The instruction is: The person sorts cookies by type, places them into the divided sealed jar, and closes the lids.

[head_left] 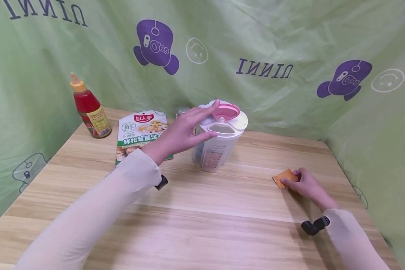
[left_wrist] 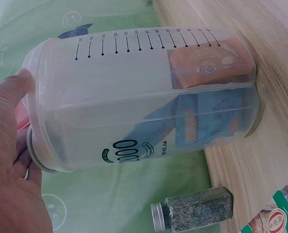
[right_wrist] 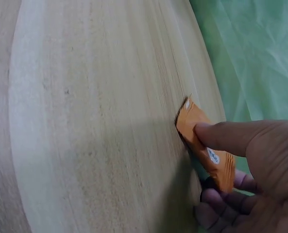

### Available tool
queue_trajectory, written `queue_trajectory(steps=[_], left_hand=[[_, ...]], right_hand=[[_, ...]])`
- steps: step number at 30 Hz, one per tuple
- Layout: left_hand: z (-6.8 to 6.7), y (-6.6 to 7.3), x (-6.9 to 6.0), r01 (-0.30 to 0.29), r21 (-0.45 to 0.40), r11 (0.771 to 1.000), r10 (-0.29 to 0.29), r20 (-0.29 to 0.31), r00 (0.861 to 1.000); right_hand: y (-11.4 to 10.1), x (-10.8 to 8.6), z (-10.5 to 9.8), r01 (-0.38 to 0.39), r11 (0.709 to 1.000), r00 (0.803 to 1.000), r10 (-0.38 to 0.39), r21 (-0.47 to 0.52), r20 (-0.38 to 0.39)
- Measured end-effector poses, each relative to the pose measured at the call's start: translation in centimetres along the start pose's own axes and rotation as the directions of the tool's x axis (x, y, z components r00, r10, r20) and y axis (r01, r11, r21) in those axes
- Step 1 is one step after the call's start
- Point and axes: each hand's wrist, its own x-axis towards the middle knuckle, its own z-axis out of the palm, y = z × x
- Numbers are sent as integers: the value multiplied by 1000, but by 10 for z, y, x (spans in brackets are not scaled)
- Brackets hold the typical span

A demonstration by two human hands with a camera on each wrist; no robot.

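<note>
A clear storage container (head_left: 219,150) with a white lid and a raised pink flap (head_left: 227,111) stands on the table. Orange sachets (left_wrist: 209,63) and blue sachets (left_wrist: 216,116) lie inside it, at the bottom. My left hand (head_left: 183,131) holds the container by its lid, thumb at the near rim, a finger by the pink flap. Partly hidden behind the lid are the other fingers. Off to the right, my right hand (head_left: 305,184) pinches a small orange sachet (head_left: 285,178) between thumb and fingers, just above the table.
A red sauce bottle (head_left: 92,110) with a yellow cap stands at the back left. Beside it lies a white and green food packet (head_left: 143,129). A jar of dried herbs (left_wrist: 197,208) stands behind the container. Green printed cloth (head_left: 273,37) hangs around the wooden table (head_left: 202,225).
</note>
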Motion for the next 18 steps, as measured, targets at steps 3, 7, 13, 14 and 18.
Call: queue_trajectory(steps=[3,7,13,14,18], left_hand=[[0,0,0,8,5,1000,-8,3,1000],[-1,1,0,4,4,1000,-4,1,1000],[-1,1,-1,-7,4,1000,7,-3,1000],[0,1,-1,-8,4,1000,8,-4,1000],[-1,1,-1,-4,-2,1000,4,-2,1000]], right_hand=[[-1,0,2,38,999,999,-37,39,-34],[-3,0,6,76,991,994,-67,109,-87],[-2,2,13,122,972,980,-86,199,-180],[-2,2,14,126,968,979,-86,218,-186],[-4,5,15,123,932,983,-67,341,-171]])
